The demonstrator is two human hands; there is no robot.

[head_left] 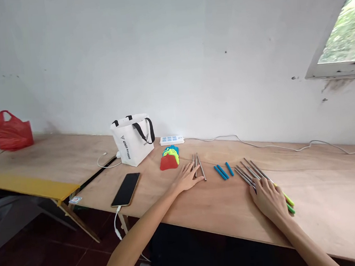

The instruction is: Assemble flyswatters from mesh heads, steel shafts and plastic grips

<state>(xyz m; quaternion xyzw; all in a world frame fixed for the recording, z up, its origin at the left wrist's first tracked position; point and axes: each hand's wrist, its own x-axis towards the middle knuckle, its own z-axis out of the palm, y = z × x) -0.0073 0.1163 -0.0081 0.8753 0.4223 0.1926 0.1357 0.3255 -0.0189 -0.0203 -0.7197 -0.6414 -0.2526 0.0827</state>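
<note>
My left hand lies flat on the wooden table, fingers spread, its fingertips touching a small bunch of thin metal rods. My right hand rests palm down over the near ends of several more metal rods fanned out on the table. Green and yellow handles stick out from under its far side. Three short blue sleeves lie between the two hands. A stack of coloured plastic pieces, red at the front, sits just beyond my left hand.
A white tote bag stands at the back left, with a white power strip and cable by the wall. A black phone on a charging cable lies near the front edge. A red plastic bag sits far left.
</note>
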